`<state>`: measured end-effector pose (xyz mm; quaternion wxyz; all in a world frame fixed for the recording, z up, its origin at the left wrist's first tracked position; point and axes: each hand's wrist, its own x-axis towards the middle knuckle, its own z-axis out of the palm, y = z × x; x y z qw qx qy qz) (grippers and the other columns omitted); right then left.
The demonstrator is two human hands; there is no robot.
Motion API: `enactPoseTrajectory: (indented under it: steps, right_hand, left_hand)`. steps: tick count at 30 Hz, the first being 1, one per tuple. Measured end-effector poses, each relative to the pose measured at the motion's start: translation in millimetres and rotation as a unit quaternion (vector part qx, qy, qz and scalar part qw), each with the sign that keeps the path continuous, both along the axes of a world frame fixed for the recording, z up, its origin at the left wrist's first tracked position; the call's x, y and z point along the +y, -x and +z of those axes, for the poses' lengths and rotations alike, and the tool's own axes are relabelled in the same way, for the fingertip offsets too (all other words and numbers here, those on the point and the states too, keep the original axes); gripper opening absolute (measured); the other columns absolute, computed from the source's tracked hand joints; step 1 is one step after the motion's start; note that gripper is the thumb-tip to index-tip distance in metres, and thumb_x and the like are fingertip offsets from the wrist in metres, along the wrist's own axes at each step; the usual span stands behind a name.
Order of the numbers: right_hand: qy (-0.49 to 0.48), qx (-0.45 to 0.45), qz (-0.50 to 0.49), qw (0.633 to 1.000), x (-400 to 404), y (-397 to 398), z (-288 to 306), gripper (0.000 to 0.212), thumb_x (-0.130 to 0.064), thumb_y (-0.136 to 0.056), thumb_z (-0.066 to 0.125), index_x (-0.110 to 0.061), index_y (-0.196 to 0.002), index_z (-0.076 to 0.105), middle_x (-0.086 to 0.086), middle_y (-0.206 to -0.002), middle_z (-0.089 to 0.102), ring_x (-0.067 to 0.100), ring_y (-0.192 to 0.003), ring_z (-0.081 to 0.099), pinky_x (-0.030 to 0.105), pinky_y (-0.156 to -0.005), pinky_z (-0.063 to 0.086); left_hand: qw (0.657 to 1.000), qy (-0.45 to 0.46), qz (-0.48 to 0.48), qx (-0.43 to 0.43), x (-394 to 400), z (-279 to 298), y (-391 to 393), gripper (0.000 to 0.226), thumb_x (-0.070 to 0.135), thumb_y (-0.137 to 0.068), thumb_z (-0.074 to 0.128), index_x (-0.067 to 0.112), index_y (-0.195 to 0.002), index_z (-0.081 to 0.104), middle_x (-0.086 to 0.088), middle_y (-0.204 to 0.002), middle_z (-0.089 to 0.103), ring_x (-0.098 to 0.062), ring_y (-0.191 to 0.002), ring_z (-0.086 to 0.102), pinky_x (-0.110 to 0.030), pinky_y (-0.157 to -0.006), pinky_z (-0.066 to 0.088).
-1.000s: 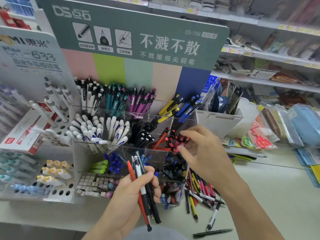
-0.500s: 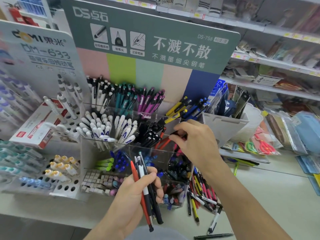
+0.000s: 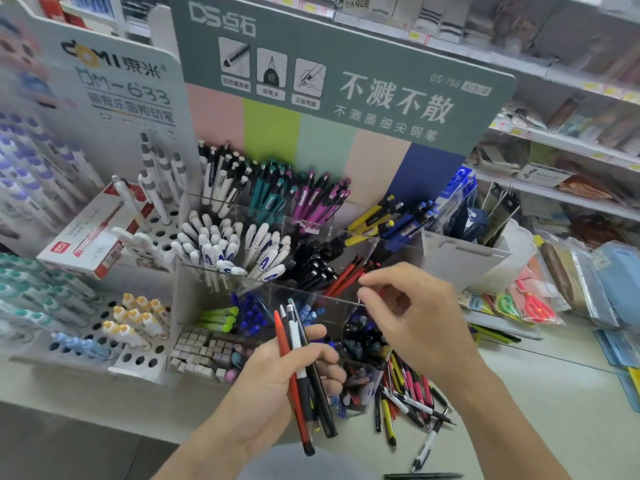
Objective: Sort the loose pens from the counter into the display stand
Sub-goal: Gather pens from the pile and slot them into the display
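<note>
White perforated racks (image 3: pixel 138 362) at the left edge of the surface (image 3: pixel 554 410) carry yellow-capped and blue-capped pens, with a red and white box (image 3: pixel 90 233) lying above them. Just right of the racks stands the clear display stand (image 3: pixel 242 271), its tiered compartments packed with white, teal, purple, black, yellow and blue pens under a grey-green sign (image 3: pixel 346 74).

Near the front edge of the surface the left hand (image 3: pixel 277 379) is the closed grip: fingers and thumb curl round a bundle of pens (image 3: pixel 301 368), one red, one white, the others dark, their tips pointing up towards the stand.

Right of it the right hand (image 3: pixel 412 313) hovers over the red pens (image 3: pixel 346 275) in a middle compartment, thumb and forefinger drawn together; whether they pinch anything cannot be told.

Below that hand, loose pens (image 3: pixel 412 393) in yellow, pink, red, black and white lie heaped on the surface against the stand's front right corner, with one dark pen (image 3: pixel 422 475) lying apart by the near edge. Packets (image 3: pixel 540 299) lie along the right edge.
</note>
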<state>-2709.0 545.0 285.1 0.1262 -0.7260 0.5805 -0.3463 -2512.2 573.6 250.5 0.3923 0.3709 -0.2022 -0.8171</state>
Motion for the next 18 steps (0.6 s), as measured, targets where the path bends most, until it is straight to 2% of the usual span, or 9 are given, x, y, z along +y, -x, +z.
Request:
enactPoseTrajectory:
  steps: [2, 5, 8, 10, 12, 15, 18]
  right_hand:
    - [-0.094, -0.056, 0.032, 0.994, 16, -5, -3, 0.014, -0.019, -0.092, 0.073, -0.026, -0.104, 0.075, -0.016, -0.087, 0.069, 0.011, -0.079, 0.066, 0.016, -0.068, 0.049]
    - [-0.221, -0.139, 0.047, 0.964, 28, -8, -9, 0.020, -0.027, -0.098, 0.066, -0.032, -0.117, 0.068, -0.015, -0.093, 0.070, 0.012, -0.085, 0.068, 0.027, -0.074, 0.055]
    - [-0.278, -0.147, 0.061, 0.947, 31, -8, -16, 0.034, -0.041, -0.096, 0.066, -0.041, -0.130, 0.061, -0.016, -0.100, 0.067, 0.012, -0.088, 0.068, 0.036, -0.079, 0.058]
    - [-0.282, -0.155, 0.066, 0.945, 32, -10, -18, 0.040, -0.041, -0.093, 0.071, -0.045, -0.132, 0.059, -0.016, -0.100, 0.065, 0.012, -0.088, 0.067, 0.037, -0.078, 0.057]
    - [-0.251, -0.156, 0.056, 0.954, 32, -12, -17, 0.042, -0.035, -0.091, 0.075, -0.044, -0.130, 0.060, -0.014, -0.101, 0.063, 0.012, -0.090, 0.064, 0.032, -0.076, 0.056]
    - [-0.183, -0.117, 0.057, 0.974, 30, -13, -12, 0.037, -0.038, -0.088, 0.076, -0.045, -0.123, 0.065, -0.017, -0.112, 0.055, 0.012, -0.107, 0.057, 0.022, -0.082, 0.049]
    - [-0.239, -0.048, 0.129, 0.961, 21, -13, -7, 0.025, -0.045, -0.091, 0.071, -0.045, -0.116, 0.069, -0.023, -0.125, 0.046, 0.003, -0.127, 0.045, 0.016, -0.096, 0.039]
  left_hand:
    - [0.999, 0.010, -0.036, -0.002, 1, -1, 2, 0.042, 0.004, -0.084, 0.063, -0.005, -0.124, 0.053, -0.025, -0.085, 0.064, -0.034, -0.068, 0.064, -0.037, -0.059, 0.057]
    - [0.993, 0.051, -0.102, -0.018, 4, -3, 4, 0.028, 0.008, -0.092, 0.059, -0.006, -0.116, 0.057, -0.025, -0.083, 0.066, -0.030, -0.059, 0.064, -0.033, -0.052, 0.055]
    - [0.984, 0.086, -0.156, -0.024, 6, -5, 5, 0.014, 0.013, -0.096, 0.061, 0.004, -0.104, 0.067, -0.025, -0.085, 0.067, -0.028, -0.053, 0.064, -0.032, -0.049, 0.054]
    - [0.980, 0.097, -0.174, -0.012, 6, -7, 6, 0.013, 0.020, -0.093, 0.065, 0.009, -0.097, 0.073, -0.027, -0.088, 0.065, -0.029, -0.055, 0.065, -0.032, -0.051, 0.054]
    - [0.979, 0.097, -0.181, -0.016, 6, -10, 6, 0.016, 0.026, -0.087, 0.070, 0.010, -0.089, 0.072, -0.028, -0.085, 0.058, -0.028, -0.053, 0.060, -0.030, -0.050, 0.050]
    - [0.981, 0.072, -0.175, -0.036, 5, -17, 5, 0.021, 0.023, -0.089, 0.072, 0.005, -0.089, 0.064, -0.024, -0.082, 0.050, -0.026, -0.049, 0.051, -0.028, -0.048, 0.044]
    - [0.976, 0.074, -0.204, -0.029, 5, -18, 4, 0.019, 0.015, -0.091, 0.068, 0.002, -0.097, 0.056, -0.021, -0.082, 0.051, -0.027, -0.055, 0.052, -0.032, -0.053, 0.045]
